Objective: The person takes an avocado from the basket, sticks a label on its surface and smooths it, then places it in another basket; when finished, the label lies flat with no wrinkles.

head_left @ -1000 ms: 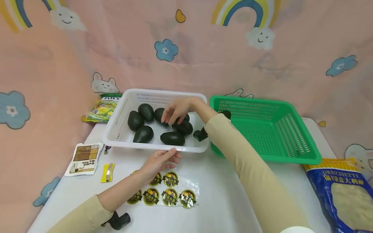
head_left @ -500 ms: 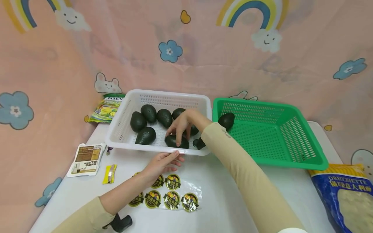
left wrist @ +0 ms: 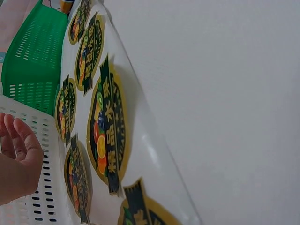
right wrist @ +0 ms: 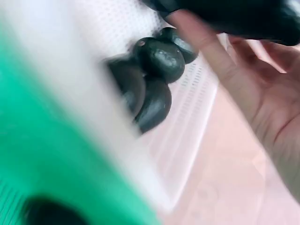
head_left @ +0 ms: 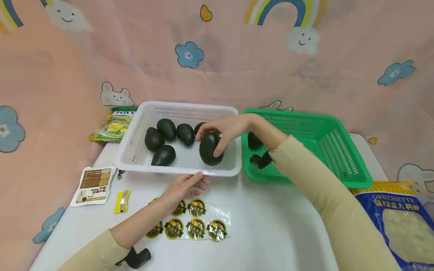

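Observation:
My right hand (head_left: 223,133) grips a dark green avocado (head_left: 209,148) over the right part of the white basket (head_left: 135,165), thumb on its near side. In the right wrist view the held avocado (right wrist: 243,18) is cut off by the top edge. Several more avocados (head_left: 185,134) lie in the white basket; one behind my right hand is mostly hidden, and another may be covered. My left hand (head_left: 184,188) rests at the basket's front rim, thumb on top, other fingers relaxed outside the wall. In the left wrist view this hand (left wrist: 21,159) is beside the basket's perforated wall.
A green basket (head_left: 366,180) to the right contains an avocado (head_left: 253,141) at its left side. Sheeted round stickers (head_left: 195,229) lie in front. Around the table are a pasta bag (head_left: 403,226), a candy bag (head_left: 116,126), a white packet (head_left: 93,186) and a small yellow packet (head_left: 122,201).
My right hand went from hovering over the white basket to an avocado near its front wall, and now holds it raised and turned. My left hand stays at the rim. The head view shifted slightly.

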Demonstrator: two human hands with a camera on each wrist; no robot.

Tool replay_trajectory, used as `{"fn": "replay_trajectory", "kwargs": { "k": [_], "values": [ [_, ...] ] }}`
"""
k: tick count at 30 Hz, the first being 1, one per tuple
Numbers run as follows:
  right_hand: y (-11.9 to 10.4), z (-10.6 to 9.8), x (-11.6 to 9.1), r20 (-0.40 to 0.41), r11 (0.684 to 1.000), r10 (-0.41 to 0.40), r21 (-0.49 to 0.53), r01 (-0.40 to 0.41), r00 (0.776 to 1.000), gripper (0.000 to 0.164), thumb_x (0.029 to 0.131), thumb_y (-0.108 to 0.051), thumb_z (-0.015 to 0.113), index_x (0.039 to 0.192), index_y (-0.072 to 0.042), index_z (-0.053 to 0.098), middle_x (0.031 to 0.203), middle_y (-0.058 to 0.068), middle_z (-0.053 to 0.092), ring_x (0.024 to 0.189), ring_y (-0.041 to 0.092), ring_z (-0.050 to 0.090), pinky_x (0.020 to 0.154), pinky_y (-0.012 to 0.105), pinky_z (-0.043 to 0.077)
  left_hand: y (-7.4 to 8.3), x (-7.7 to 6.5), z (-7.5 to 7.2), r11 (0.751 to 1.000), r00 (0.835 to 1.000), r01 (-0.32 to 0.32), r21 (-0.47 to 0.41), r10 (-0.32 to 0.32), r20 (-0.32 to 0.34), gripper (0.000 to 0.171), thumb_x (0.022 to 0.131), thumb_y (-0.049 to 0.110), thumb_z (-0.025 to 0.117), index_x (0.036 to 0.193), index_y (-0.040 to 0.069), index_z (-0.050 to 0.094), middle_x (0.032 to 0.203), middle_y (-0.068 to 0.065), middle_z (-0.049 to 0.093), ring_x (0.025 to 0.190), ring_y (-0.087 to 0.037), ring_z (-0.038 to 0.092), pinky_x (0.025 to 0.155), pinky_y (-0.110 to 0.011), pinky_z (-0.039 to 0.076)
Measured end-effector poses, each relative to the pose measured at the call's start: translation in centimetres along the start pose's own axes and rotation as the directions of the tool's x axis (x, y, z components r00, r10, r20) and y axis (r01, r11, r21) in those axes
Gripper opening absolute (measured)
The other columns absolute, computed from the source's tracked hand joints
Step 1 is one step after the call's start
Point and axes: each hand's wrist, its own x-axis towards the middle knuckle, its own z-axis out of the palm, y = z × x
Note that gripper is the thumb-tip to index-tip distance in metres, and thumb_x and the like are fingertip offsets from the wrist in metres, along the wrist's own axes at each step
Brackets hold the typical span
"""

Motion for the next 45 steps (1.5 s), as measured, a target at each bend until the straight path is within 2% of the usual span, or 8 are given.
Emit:
{"fn": "replay_trajectory", "kwargs": {
  "k": [3,9,15,19,23,28,38,45],
  "values": [
    [0.4,1.8,-4.1,-0.114,0.994,-0.094,-0.061,0.087,0.989,0.063,0.081,-0.030,0.080,0.137,-0.022,0.052,0.134,-0.008,0.049,0.121,0.011,0.046,0.101,0.036,0.041,0.0,0.0,0.0,1.000,1.000,-0.003,0.002,0.003,-0.008,0.055,0.101,0.040,0.051,0.126,-0.009,0.057,0.109,-0.007,0.069,0.101,-0.020,0.061,0.087,-0.033,0.051],
    [2.5,8.5,-10.7,-0.327,0.979,-0.179,0.033,0.200,0.928,0.056,0.079,-0.025,0.083,0.129,-0.019,0.059,0.126,-0.003,0.055,0.113,0.020,0.052,0.082,0.038,0.055,0.0,0.0,0.2,1.000,1.000,-0.001,0.004,0.001,-0.026,0.056,0.102,0.040,0.051,0.126,-0.010,0.057,0.107,-0.004,0.069,0.101,-0.021,0.062,0.088,-0.035,0.052],
    [5.2,15.9,-14.0,-0.442,0.982,-0.104,0.094,0.162,0.891,0.056,0.079,-0.026,0.083,0.128,-0.022,0.055,0.122,-0.003,0.059,0.108,0.020,0.055,0.080,0.034,0.054,-0.1,0.1,0.5,1.000,0.999,-0.011,0.004,0.011,-0.031,0.055,0.102,0.038,0.050,0.125,-0.011,0.056,0.106,-0.004,0.069,0.098,-0.018,0.062,0.087,-0.034,0.052],
    [7.0,19.9,-13.2,-0.498,0.973,-0.018,0.191,0.130,0.867,0.059,0.078,-0.021,0.083,0.129,-0.021,0.052,0.124,-0.001,0.058,0.108,0.019,0.058,0.087,0.034,0.052,0.0,0.0,0.5,1.000,0.999,-0.010,-0.005,0.010,-0.038,0.055,0.102,0.039,0.050,0.125,-0.011,0.056,0.107,-0.006,0.069,0.097,-0.017,0.062,0.087,-0.034,0.052],
    [8.7,22.3,-11.4,-0.576,0.982,0.040,0.172,0.073,0.816,0.064,0.077,-0.022,0.083,0.132,-0.024,0.051,0.130,-0.005,0.054,0.115,0.015,0.054,0.096,0.034,0.045,0.0,0.0,0.5,1.000,0.999,-0.014,-0.015,0.013,-0.044,0.054,0.102,0.039,0.051,0.125,-0.010,0.056,0.109,-0.009,0.068,0.096,-0.017,0.062,0.087,-0.034,0.052],
    [10.1,23.6,-9.8,-0.627,0.989,-0.008,0.109,0.098,0.779,0.063,0.078,-0.023,0.083,0.133,-0.025,0.053,0.133,-0.009,0.050,0.124,0.015,0.046,0.101,0.036,0.039,0.1,-0.1,0.6,1.000,0.999,-0.012,-0.010,0.012,-0.048,0.055,0.102,0.040,0.051,0.125,-0.010,0.057,0.104,-0.003,0.069,0.095,-0.015,0.062,0.087,-0.034,0.052],
    [10.4,23.7,-9.9,-0.574,0.991,-0.017,0.100,0.091,0.819,0.068,0.081,-0.025,0.081,0.139,-0.027,0.044,0.137,-0.012,0.049,0.127,0.015,0.046,0.104,0.034,0.038,0.3,0.0,0.8,1.000,0.998,-0.002,-0.020,0.001,-0.055,0.055,0.101,0.039,0.052,0.125,-0.010,0.056,0.105,-0.005,0.069,0.108,-0.033,0.059,0.092,-0.040,0.050],
    [10.3,23.4,-10.0,-0.571,0.998,-0.033,0.018,0.053,0.820,0.079,0.078,-0.031,0.084,0.144,-0.026,0.041,0.142,-0.012,0.046,0.133,0.015,0.041,0.108,0.040,0.035,0.4,0.0,0.7,1.000,0.999,0.011,-0.028,-0.013,-0.050,0.054,0.102,0.038,0.051,0.127,-0.010,0.055,0.106,-0.005,0.069,0.100,-0.020,0.061,0.092,-0.038,0.050]
  ]
}}
